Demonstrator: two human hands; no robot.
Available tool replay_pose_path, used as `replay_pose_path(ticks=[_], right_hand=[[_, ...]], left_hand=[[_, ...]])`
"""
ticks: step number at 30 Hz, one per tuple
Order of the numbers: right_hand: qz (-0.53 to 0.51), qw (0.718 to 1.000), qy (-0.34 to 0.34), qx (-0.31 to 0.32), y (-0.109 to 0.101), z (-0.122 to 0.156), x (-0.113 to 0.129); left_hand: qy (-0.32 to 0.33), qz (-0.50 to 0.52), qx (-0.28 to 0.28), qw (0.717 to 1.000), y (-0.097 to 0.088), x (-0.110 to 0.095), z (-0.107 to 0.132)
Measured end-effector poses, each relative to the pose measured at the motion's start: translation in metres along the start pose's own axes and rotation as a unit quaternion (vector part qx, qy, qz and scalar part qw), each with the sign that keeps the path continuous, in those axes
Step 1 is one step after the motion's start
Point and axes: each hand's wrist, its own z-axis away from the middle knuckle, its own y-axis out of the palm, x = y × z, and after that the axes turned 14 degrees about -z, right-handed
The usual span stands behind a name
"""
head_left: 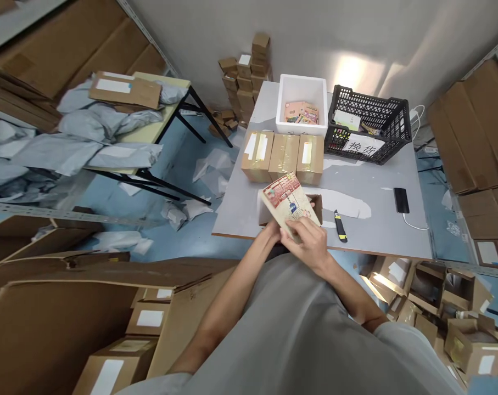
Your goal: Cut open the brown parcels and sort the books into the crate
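Tilted over the near edge of the table is a flat, book-shaped item point(290, 200) with a red and cream illustrated cover; whether it is a book or a thin box I cannot tell. My left hand point(270, 233) grips it from below, most of its fingers hidden behind it. My right hand point(308, 241) is closed on its lower right part, fingers bent over the cover. Beneath it stands an open cardboard box point(318, 207), largely covered from view. A black and yellow utility knife point(340, 226) lies just right of that box.
Behind my hands stand three taped cartons point(284, 156), a white foam box point(301, 127) with small packets, and a black crate point(397, 131). A phone point(401, 200) on a cable lies right. Opened boxes point(427, 285) crowd the floor; grey parcels point(59, 151) fill the left.
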Motion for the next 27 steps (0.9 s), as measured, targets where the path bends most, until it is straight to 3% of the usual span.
replay_pose_path(ticks=[4,7,10,13,16,19,21,23,27], right_hand=[[-0.037,0.988,0.123,-0.083,-0.029,-0.011,-0.020],[-0.121,0.954,0.237,-0.140,-0.039,-0.013,-0.049],[-0.229,0.912,0.304,-0.153,-0.039,-0.007,-0.075],[-0.296,0.895,0.308,-0.129,-0.038,0.000,-0.088],[-0.317,0.901,0.272,-0.116,-0.042,0.002,-0.087],[-0.327,0.914,0.211,-0.117,-0.047,-0.001,-0.081],[-0.329,0.916,0.190,-0.126,-0.049,-0.004,-0.079],[-0.326,0.915,0.197,-0.134,-0.050,-0.006,-0.080],[-0.309,0.897,0.280,-0.145,-0.049,-0.005,-0.084]], left_hand=[[0.003,0.078,0.043,0.996,-0.030,0.002,-0.006],[0.052,0.058,-0.007,0.997,-0.051,-0.005,-0.004],[0.115,-0.026,-0.031,0.993,-0.061,-0.025,-0.002],[0.195,-0.114,-0.039,0.973,-0.065,-0.049,0.003],[0.298,-0.187,-0.054,0.935,-0.068,-0.067,0.014],[0.382,-0.267,-0.063,0.883,-0.068,-0.076,0.025],[0.405,-0.299,-0.071,0.861,-0.067,-0.076,0.030],[0.396,-0.291,-0.081,0.867,-0.066,-0.073,0.031],[0.294,-0.219,-0.099,0.925,-0.066,-0.059,0.024]])
